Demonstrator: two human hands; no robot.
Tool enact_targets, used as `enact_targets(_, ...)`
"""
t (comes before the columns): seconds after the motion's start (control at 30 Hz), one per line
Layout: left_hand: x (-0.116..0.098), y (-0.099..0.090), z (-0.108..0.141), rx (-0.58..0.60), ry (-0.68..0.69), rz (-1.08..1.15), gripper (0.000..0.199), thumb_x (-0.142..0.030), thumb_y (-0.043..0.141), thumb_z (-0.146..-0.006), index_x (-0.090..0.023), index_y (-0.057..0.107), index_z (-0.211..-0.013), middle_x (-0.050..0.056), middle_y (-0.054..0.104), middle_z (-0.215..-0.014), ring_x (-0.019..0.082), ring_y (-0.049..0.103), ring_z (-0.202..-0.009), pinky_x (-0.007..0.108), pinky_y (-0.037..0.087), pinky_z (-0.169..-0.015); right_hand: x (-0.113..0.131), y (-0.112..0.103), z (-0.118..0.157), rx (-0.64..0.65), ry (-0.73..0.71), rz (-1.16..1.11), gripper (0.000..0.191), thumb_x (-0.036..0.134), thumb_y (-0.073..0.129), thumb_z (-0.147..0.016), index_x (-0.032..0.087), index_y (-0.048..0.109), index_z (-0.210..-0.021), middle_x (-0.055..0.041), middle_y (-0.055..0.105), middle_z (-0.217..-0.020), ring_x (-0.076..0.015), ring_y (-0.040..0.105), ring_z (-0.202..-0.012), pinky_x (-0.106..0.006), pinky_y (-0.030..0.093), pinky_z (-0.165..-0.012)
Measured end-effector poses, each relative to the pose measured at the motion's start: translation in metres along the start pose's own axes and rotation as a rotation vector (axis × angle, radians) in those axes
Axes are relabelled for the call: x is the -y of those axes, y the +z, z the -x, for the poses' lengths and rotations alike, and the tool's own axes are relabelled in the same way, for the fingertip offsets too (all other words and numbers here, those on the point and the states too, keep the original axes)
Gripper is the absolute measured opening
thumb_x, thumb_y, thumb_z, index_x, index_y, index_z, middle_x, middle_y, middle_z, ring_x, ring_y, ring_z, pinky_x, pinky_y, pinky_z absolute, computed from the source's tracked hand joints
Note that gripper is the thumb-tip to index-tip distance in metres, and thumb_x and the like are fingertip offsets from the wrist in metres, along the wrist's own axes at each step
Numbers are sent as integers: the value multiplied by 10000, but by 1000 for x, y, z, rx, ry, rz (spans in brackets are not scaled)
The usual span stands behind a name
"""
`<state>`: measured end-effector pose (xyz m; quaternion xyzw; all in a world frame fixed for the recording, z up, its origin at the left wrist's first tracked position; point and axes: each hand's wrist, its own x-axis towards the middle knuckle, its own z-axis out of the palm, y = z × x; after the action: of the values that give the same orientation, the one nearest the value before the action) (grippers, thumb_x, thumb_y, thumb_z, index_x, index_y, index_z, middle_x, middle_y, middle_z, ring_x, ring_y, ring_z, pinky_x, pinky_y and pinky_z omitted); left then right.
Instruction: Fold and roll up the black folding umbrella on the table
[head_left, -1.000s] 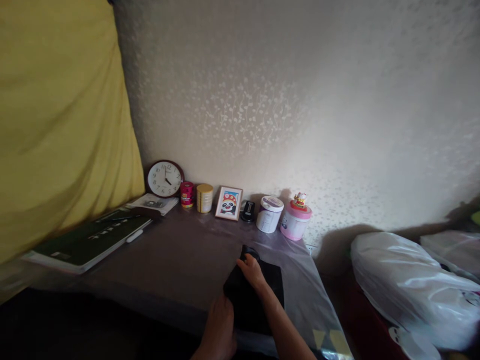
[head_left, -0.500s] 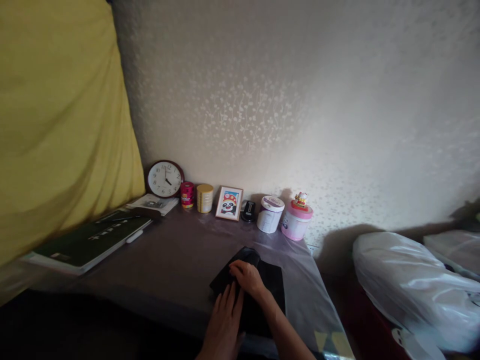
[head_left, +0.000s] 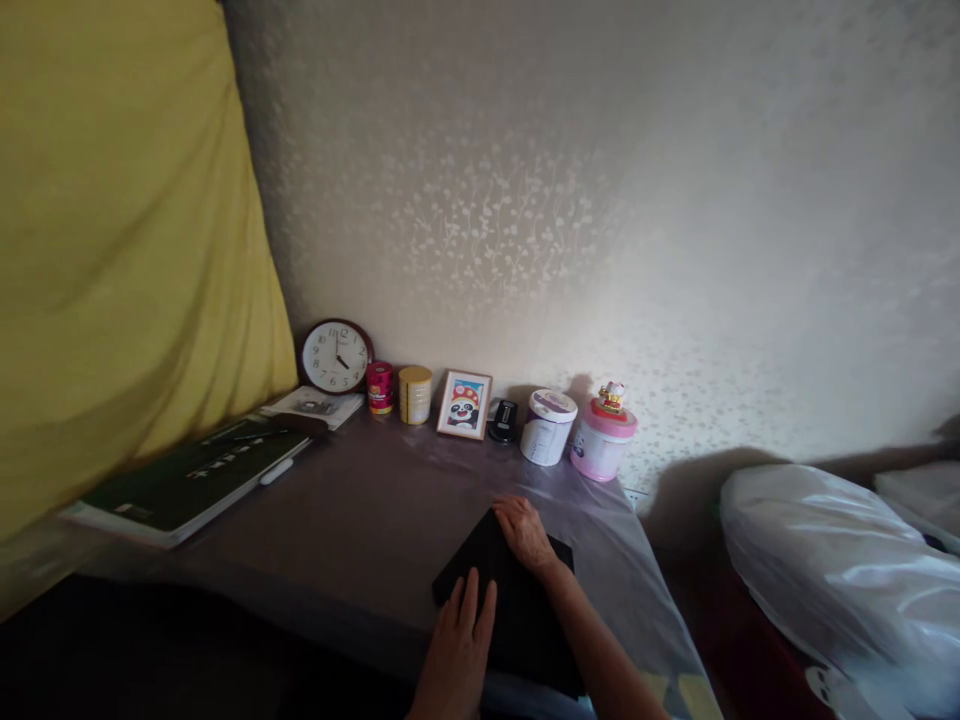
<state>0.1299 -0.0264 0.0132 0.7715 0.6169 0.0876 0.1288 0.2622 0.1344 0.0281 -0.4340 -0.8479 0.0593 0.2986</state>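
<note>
A black cloth-like item point(head_left: 525, 610) lies folded on the grey table cover near the front edge. My left hand point(head_left: 459, 640) rests flat on its left part, fingers spread. At its far edge is my right hand point(head_left: 523, 530), fingers close together and bent over the edge of the black material. Whether the right fingertips pinch the material is hard to make out.
Along the back of the table point(head_left: 360, 510) stand a clock point(head_left: 337, 357), a red can point(head_left: 380, 388), a yellow tin point(head_left: 415, 396), a panda picture point(head_left: 464, 405), a black object point(head_left: 503, 421) and two tubs point(head_left: 549, 428). A green book point(head_left: 195, 475) lies left. White plastic bags point(head_left: 832, 560) are right.
My right hand has moved away from me and to the right, to the far edge of the black item. The black item now looks flatter. My left hand has shifted slightly right.
</note>
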Motion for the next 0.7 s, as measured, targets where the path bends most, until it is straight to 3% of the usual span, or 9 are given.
enact_targets(0.1, 2, 3, -1, 20, -17, 24, 1028, 64, 534, -492, -182, 156, -1416, 154, 57, -1492, 365, 117, -1350, 480, 269, -1064, -12, -9, -11, -37, 154, 57, 305, 195, 378, -899, 152, 637, -1055, -108, 651, -1103, -208, 567, -1057, -369, 387, -953)
enact_targets(0.17, 4, 7, -2, 14, -19, 28, 1025, 49, 534, -500, -192, 148, -1418, 161, 62, -1491, 369, 134, -1346, 483, 286, -1052, -7, -17, -9, -88, 176, 52, 314, 223, 363, -911, 149, 626, -1065, -118, 652, -1086, -212, 573, -1039, -375, 384, -951)
enact_targets(0.23, 7, 15, -2, -33, 5, 3, 984, 31, 527, -534, -194, 158, -1418, 171, 96, -1487, 369, 173, -1338, 485, 313, -1034, 6, -23, 0, -102, 82, -16, 298, 270, 373, -921, 182, 634, -1035, -83, 664, -1045, -193, 566, -1038, -345, 377, -955)
enact_targets(0.37, 11, 32, -1, -178, 49, -104, 913, -10, 545, -595, -181, 180, -1414, 192, 185, -1473, 368, 271, -1309, 485, 349, -1009, 36, -18, 20, 135, -202, -133, 285, 308, 398, -928, 210, 663, -893, -28, 697, -876, -167, 552, -1057, -329, 342, -977)
enact_targets(0.47, 9, 35, 0, -208, 30, -178, 913, -3, 545, -607, -185, 163, -1416, 198, 200, -1470, 343, 346, -1279, 469, 360, -1000, 37, -8, 19, 215, -226, -38, 269, 295, 410, -927, 208, 659, -879, -23, 700, -892, -171, 538, -1076, -380, 252, -1032)
enact_targets(0.57, 4, 28, 1, -142, -14, -206, 1009, 58, 542, -543, -219, 126, -1420, 186, 164, -1482, 326, 384, -1257, 449, 382, -979, 23, -2, 1, 250, -71, 85, 315, 263, 369, -934, 203, 661, -834, -44, 694, -910, -174, 532, -1074, -372, 250, -1023)
enact_targets(0.7, 0, 14, 3, -31, -80, -178, 1118, 130, 516, -453, -242, 97, -1420, 184, 113, -1488, 326, 379, -1260, 396, 400, -957, 2, 1, -23, 248, 238, 101, 303, 301, 387, -913, 212, 663, -823, -64, 687, -937, -188, 591, -974, -310, 383, -871)
